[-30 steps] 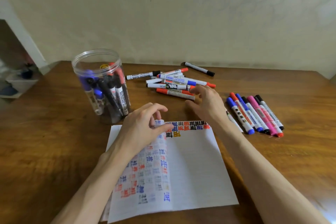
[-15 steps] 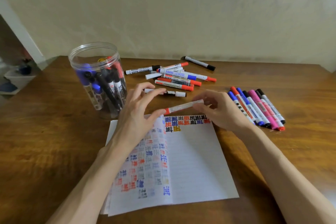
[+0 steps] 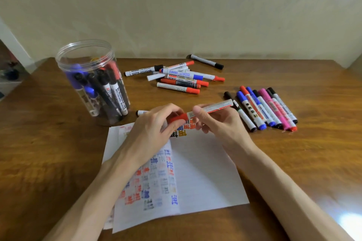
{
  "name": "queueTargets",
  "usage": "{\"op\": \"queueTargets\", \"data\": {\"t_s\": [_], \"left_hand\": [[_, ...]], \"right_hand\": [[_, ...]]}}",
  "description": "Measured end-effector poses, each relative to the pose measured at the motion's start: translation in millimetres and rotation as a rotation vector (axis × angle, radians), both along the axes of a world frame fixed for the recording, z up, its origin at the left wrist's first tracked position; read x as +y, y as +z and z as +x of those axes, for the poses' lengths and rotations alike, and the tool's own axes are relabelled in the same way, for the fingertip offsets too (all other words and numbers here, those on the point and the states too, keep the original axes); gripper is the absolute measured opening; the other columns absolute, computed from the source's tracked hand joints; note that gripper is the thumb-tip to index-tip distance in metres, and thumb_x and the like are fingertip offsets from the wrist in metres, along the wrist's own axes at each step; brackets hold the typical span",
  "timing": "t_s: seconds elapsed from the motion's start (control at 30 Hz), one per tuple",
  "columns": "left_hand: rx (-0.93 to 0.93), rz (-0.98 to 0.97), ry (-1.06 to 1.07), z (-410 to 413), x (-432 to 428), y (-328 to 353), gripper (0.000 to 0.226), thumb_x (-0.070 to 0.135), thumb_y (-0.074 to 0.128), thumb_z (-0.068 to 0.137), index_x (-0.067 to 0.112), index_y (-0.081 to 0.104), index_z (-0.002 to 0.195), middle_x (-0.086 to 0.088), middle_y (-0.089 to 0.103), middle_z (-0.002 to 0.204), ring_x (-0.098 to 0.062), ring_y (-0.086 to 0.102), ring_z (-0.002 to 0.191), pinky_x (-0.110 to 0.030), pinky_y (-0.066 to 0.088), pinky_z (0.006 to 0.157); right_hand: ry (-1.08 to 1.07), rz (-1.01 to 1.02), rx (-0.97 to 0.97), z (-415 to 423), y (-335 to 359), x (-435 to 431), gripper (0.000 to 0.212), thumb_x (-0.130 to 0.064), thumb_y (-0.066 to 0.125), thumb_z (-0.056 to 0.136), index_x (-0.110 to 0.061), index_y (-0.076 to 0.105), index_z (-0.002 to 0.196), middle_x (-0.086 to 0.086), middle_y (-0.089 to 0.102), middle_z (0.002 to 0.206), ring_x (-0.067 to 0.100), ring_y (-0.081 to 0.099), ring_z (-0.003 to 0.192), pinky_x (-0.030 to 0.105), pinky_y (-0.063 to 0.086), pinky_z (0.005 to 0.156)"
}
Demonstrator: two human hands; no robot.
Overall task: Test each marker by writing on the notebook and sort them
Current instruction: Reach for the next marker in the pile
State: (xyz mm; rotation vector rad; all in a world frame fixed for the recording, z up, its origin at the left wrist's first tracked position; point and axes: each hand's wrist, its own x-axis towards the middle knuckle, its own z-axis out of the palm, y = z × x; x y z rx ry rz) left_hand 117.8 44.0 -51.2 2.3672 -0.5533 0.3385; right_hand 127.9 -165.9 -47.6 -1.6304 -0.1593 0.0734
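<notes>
Red marker is up in both hands, just over the top edge of the notebook, tilted so the cap end sits lower and to the left. Left hand has its fingers curled round the red cap; right hand pinches the white barrel, thumb on top and fingers underneath.

Notebook lies open on the wood table. Its left page is packed with red, blue and grey scribbles, while the right page only has a few marks along the top, partly hidden by the hands.

To the right of the notebook's top edge is a neat row of capped markers side by side: black, blue, red, pink. Beyond the notebook there's a loose pile of red, blue and black ones, and one black-capped loner farther back near the wall. Off the notebook's top left stands a clear jar with more markers upright in it. One stray marker pokes out behind the left hand, between jar and notebook.
</notes>
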Motion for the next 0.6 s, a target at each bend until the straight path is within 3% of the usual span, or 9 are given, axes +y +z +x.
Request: {"op": "queueTargets", "data": {"t_s": [0.07,0.13,0.3,0.43,0.53,0.6], "left_hand": [[0.011,-0.001,-0.032,-1.7,-0.9,1.0,0.044,0.054,0.05,0.091,0.023,0.063,0.119,0.028,0.059,0.098,0.004,0.065,0.084,-0.015,0.055,0.071],[0.017,-0.002,-0.054,-1.3,-0.7,1.4,0.045,0.053,0.053,0.091,0.021,0.066,0.119,0.028,0.059,0.099,0.009,0.062,0.089,-0.01,0.051,0.074],[0.083,-0.066,-0.055,-1.4,-2.3,3.9,0.035,0.043,0.051,0.099,0.02,0.072,0.114,0.014,0.07,0.1,-0.005,0.066,0.094,-0.026,0.053,0.076],[0.151,-0.123,-0.073,-2.2,-0.7,7.6,0.027,0.038,0.054,0.101,0.027,0.073,0.117,0.018,0.072,0.1,-0.006,0.068,0.097,-0.033,0.056,0.078],[0.22,-0.167,-0.083,-2.7,1.9,9.3,0.027,0.041,0.053,0.101,0.029,0.073,0.115,0.008,0.075,0.094,-0.017,0.069,0.09,-0.044,0.056,0.076],[0.253,-0.186,-0.116,-3.5,2.3,11.9,0.026,0.04,0.054,0.102,0.031,0.074,0.116,0.006,0.076,0.093,-0.019,0.069,0.09,-0.039,0.055,0.076]], "right_hand": [[-0.014,-0.01,-0.068,-1.4,-1.1,5.1,0.033,-0.036,0.073,0.097,-0.004,0.078,0.092,0.015,0.075,0.079,0.019,0.065,0.069,0.034,0.05,0.065],[-0.011,-0.004,-0.073,-0.9,-2.2,5.4,0.034,-0.036,0.072,0.098,-0.003,0.078,0.089,0.017,0.075,0.08,0.022,0.067,0.069,0.037,0.051,0.067],[0.05,0.027,-0.09,-0.7,-3.5,4.7,0.032,-0.035,0.069,0.1,-0.004,0.077,0.094,0.016,0.074,0.083,0.026,0.068,0.077,0.039,0.056,0.076],[0.077,-0.003,-0.146,-1.6,-1.4,1.8,0.027,-0.033,0.069,0.099,-0.009,0.077,0.091,0.009,0.075,0.082,0.024,0.071,0.079,0.034,0.056,0.078],[0.124,0.002,-0.198,-1.6,1.0,-0.9,0.024,-0.027,0.071,0.096,-0.004,0.076,0.101,0.006,0.076,0.088,0.022,0.073,0.081,0.028,0.057,0.076],[0.147,-0.012,-0.23,-1.4,2.4,-3.7,0.024,-0.024,0.072,0.094,-0.003,0.076,0.104,0.004,0.077,0.091,0.02,0.074,0.082,0.026,0.058,0.076]]}}
